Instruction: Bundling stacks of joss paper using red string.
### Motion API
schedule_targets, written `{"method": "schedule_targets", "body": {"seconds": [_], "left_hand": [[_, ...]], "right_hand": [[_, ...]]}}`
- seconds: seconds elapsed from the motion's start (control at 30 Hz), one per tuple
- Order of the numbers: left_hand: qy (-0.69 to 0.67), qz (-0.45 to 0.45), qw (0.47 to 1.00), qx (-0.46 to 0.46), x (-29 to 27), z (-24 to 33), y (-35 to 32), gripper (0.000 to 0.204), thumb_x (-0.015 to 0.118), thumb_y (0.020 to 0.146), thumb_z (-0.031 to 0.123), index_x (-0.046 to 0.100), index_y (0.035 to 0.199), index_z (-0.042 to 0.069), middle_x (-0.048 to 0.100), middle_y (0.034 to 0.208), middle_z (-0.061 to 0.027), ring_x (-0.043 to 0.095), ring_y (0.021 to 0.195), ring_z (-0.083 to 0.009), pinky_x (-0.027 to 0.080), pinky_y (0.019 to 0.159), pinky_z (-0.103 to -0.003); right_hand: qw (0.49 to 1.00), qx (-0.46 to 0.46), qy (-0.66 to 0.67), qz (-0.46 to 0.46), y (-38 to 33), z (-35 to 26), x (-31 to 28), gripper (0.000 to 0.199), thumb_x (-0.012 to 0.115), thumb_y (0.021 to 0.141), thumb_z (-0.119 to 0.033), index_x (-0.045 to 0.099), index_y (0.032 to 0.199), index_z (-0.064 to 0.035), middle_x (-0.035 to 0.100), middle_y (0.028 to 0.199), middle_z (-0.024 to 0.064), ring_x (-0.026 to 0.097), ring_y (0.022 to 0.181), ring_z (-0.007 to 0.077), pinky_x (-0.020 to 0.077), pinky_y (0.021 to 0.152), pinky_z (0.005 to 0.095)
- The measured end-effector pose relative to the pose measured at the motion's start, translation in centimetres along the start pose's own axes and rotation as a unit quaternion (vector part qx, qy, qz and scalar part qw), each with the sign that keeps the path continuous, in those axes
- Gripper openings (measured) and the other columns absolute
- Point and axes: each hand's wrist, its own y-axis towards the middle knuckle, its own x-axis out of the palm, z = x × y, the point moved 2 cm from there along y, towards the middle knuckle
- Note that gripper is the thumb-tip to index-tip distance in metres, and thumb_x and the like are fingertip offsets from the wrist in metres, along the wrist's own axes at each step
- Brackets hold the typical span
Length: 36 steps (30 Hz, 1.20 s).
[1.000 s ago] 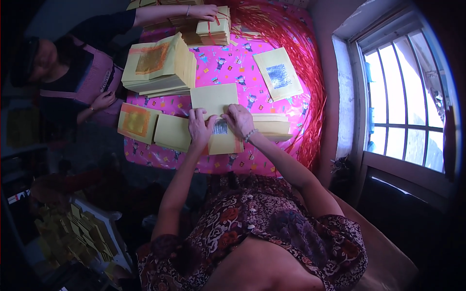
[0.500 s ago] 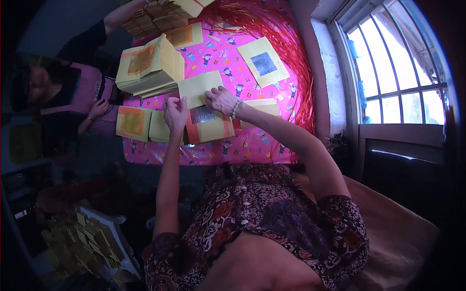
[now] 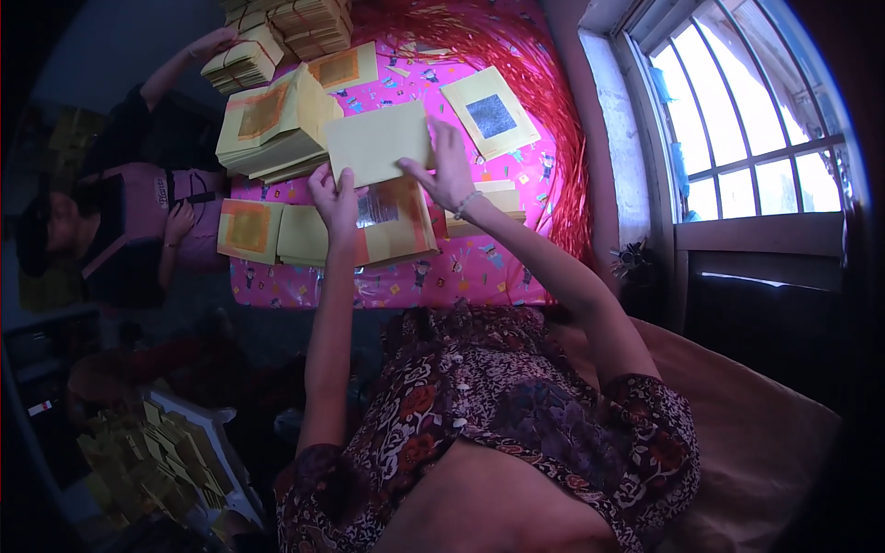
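Observation:
A plain pale-yellow sheet of joss paper (image 3: 380,143) is held up, slightly tilted, between my two hands. My left hand (image 3: 336,198) pinches its lower left corner, thumb in front. At its right edge my right hand (image 3: 450,173), with a beaded bracelet at the wrist, has the thumb on the lower corner and the fingers raised along the side. Beneath lies a joss paper stack (image 3: 401,226) with a silver foil square and orange bands, partly covered by my left hand. Beyond my right hand rests a paper (image 3: 490,112) with a silver square.
A thick folded stack (image 3: 277,124) stands left of the sheet, with tied bundles (image 3: 304,28) behind it. An orange-gold paper (image 3: 247,230) lies at the left. Red strands (image 3: 558,138) border the pink tablecloth (image 3: 442,286). A co-worker's hand (image 3: 217,41) touches a bundle.
The sheet has risen and moved away from the stack beneath. My right hand's curled fingers have straightened along its right edge. The co-worker's hand now touches a tied bundle at the far left.

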Motion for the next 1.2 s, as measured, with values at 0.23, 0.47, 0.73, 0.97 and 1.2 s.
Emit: {"method": "schedule_targets", "body": {"seconds": [0.23, 0.47, 0.73, 0.97, 1.2], "left_hand": [[-0.121, -0.111, 0.982, 0.098, 7.6, 1.7, -10.2, 0.033, 0.051, 0.091, 0.006, 0.035, 0.119, -0.002, 0.059, 0.095, -0.0129, 0.061, 0.085, -0.0172, 0.055, 0.070, -0.030], [0.339, -0.389, 0.824, 0.237, 6.5, -9.9, -16.7, 0.043, 0.059, 0.082, 0.011, 0.042, 0.121, 0.000, 0.047, 0.114, -0.0195, 0.052, 0.102, -0.0325, 0.043, 0.089, -0.040], [0.567, -0.330, 0.744, 0.129, 8.9, -17.7, -14.4, 0.063, 0.065, 0.069, 0.015, 0.042, 0.126, -0.002, 0.041, 0.128, -0.0216, 0.038, 0.118, -0.0389, 0.039, 0.095, -0.048], [0.592, -0.259, 0.739, 0.192, 9.5, -19.4, -15.6, 0.053, 0.059, 0.071, 0.012, 0.044, 0.121, -0.001, 0.046, 0.119, -0.0199, 0.042, 0.114, -0.0366, 0.039, 0.094, -0.045], [0.598, -0.238, 0.743, 0.184, 9.2, -19.7, -16.3, 0.051, 0.052, 0.080, 0.011, 0.041, 0.128, 0.001, 0.042, 0.126, -0.0183, 0.039, 0.121, -0.0363, 0.037, 0.099, -0.045]], "right_hand": [[0.787, 0.374, 0.487, -0.063, -4.9, 5.2, -9.9, 0.046, 0.060, 0.088, -0.013, 0.039, 0.126, 0.0008, 0.059, 0.109, 0.0122, 0.062, 0.092, 0.0179, 0.0518, 0.079, 0.0315], [0.762, 0.386, 0.520, -0.032, -10.0, 9.0, -18.3, 0.045, 0.056, 0.090, -0.015, 0.035, 0.129, -0.0038, 0.054, 0.118, 0.0091, 0.057, 0.104, 0.0163, 0.0475, 0.088, 0.0315], [0.731, 0.491, 0.463, -0.095, -16.3, 13.0, -9.9, 0.044, 0.061, 0.088, -0.011, 0.041, 0.126, -0.0031, 0.060, 0.108, 0.0099, 0.063, 0.091, 0.0173, 0.0541, 0.075, 0.0293], [0.806, 0.483, 0.321, -0.120, -17.3, 18.5, -4.9, 0.042, 0.068, 0.083, -0.014, 0.046, 0.117, -0.0035, 0.063, 0.098, 0.0109, 0.064, 0.083, 0.0182, 0.0541, 0.067, 0.0286], [0.827, 0.497, 0.217, -0.148, -17.7, 20.4, -3.6, 0.037, 0.069, 0.082, -0.013, 0.046, 0.109, -0.0021, 0.064, 0.093, 0.0134, 0.065, 0.079, 0.0186, 0.0539, 0.066, 0.0288]]}}
